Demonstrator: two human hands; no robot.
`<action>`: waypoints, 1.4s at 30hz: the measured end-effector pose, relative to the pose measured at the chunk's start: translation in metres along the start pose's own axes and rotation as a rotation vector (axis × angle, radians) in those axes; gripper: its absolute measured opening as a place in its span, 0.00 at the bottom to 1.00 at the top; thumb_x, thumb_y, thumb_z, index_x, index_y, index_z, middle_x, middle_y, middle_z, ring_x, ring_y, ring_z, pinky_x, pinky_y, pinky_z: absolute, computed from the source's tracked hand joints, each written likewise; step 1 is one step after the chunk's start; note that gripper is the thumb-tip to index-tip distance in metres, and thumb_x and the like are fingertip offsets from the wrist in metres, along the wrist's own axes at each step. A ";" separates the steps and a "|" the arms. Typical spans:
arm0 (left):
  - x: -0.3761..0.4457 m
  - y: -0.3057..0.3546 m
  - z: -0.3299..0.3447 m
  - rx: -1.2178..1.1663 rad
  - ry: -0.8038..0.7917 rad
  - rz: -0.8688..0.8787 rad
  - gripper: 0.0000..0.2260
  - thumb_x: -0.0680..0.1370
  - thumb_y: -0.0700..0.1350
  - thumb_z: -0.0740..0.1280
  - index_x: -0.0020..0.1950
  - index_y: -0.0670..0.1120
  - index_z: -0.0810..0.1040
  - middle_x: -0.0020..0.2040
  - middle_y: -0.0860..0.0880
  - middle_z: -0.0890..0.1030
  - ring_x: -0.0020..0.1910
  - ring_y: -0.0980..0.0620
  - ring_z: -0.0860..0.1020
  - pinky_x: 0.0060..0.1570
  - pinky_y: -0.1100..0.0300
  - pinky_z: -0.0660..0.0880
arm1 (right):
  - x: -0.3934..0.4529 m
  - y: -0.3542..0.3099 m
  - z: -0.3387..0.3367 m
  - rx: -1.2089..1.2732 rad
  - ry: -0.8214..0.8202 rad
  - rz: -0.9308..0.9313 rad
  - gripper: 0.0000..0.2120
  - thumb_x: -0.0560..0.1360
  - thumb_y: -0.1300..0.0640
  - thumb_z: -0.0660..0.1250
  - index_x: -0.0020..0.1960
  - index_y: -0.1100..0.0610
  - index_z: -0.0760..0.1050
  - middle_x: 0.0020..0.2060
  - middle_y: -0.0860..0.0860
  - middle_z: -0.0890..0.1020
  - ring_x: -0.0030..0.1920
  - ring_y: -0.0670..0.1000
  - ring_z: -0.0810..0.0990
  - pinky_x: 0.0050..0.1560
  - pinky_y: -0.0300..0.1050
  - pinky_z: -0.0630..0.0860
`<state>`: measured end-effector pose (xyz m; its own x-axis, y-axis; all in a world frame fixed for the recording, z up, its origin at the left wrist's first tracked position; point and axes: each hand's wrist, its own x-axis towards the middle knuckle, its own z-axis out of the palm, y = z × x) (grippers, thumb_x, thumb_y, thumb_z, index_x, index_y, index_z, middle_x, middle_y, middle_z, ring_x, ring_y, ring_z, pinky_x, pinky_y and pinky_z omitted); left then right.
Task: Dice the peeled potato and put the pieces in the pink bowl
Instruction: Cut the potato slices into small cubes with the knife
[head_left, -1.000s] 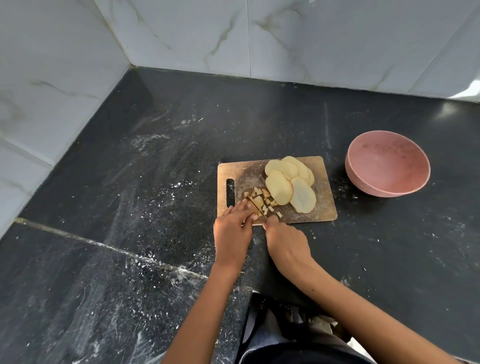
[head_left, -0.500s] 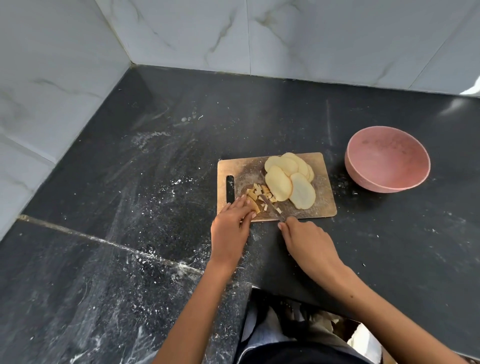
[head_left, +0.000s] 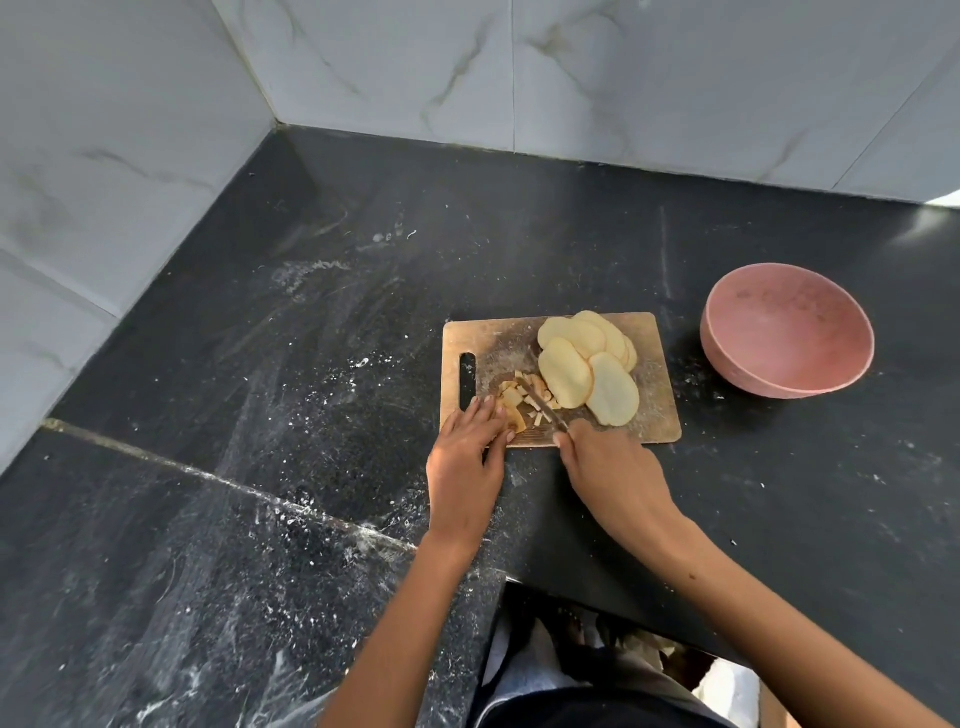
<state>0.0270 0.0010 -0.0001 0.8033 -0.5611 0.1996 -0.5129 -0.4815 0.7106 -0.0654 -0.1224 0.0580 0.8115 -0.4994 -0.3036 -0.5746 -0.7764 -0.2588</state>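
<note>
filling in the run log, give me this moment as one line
step: dicing | right hand: holds knife over diced bits | left hand: steadies bits | slices: uncut on board | pink bowl: no pieces

A wooden cutting board (head_left: 644, 332) lies on the black counter (head_left: 311, 364), with the pink bowl (head_left: 787, 332) at its three o'clock, apart from it. Overlapping potato slices (head_left: 587, 364) cover the board's right half; small diced pieces (head_left: 519, 397) sit toward seven o'clock. The left hand (head_left: 467, 457) presses its fingertips on those pieces. The right hand (head_left: 608, 467) grips a knife (head_left: 543, 405), blade angled toward eleven o'clock among the dice
</note>
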 end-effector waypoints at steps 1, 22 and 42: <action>-0.001 -0.001 0.001 -0.003 0.008 0.010 0.13 0.76 0.39 0.71 0.61 0.43 0.80 0.62 0.47 0.79 0.65 0.53 0.75 0.69 0.50 0.68 | 0.000 -0.003 0.002 -0.024 -0.015 -0.020 0.17 0.83 0.47 0.47 0.56 0.56 0.68 0.47 0.55 0.80 0.47 0.57 0.80 0.40 0.48 0.68; 0.003 -0.001 0.002 -0.033 0.034 0.004 0.13 0.75 0.38 0.72 0.59 0.41 0.81 0.60 0.46 0.80 0.62 0.54 0.77 0.66 0.50 0.71 | -0.002 -0.022 0.012 -0.008 0.004 -0.036 0.15 0.84 0.50 0.46 0.57 0.58 0.68 0.47 0.56 0.80 0.48 0.58 0.80 0.38 0.47 0.65; 0.005 0.000 0.005 0.089 0.027 0.047 0.11 0.72 0.35 0.74 0.54 0.40 0.83 0.56 0.43 0.82 0.57 0.49 0.81 0.64 0.52 0.71 | 0.015 -0.034 0.021 -0.044 -0.126 0.024 0.08 0.82 0.62 0.52 0.60 0.60 0.65 0.53 0.57 0.81 0.53 0.58 0.80 0.45 0.49 0.71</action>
<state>0.0297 -0.0052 -0.0020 0.7851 -0.5665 0.2504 -0.5740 -0.5135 0.6378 -0.0360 -0.0953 0.0429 0.7761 -0.4677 -0.4229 -0.5861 -0.7825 -0.2102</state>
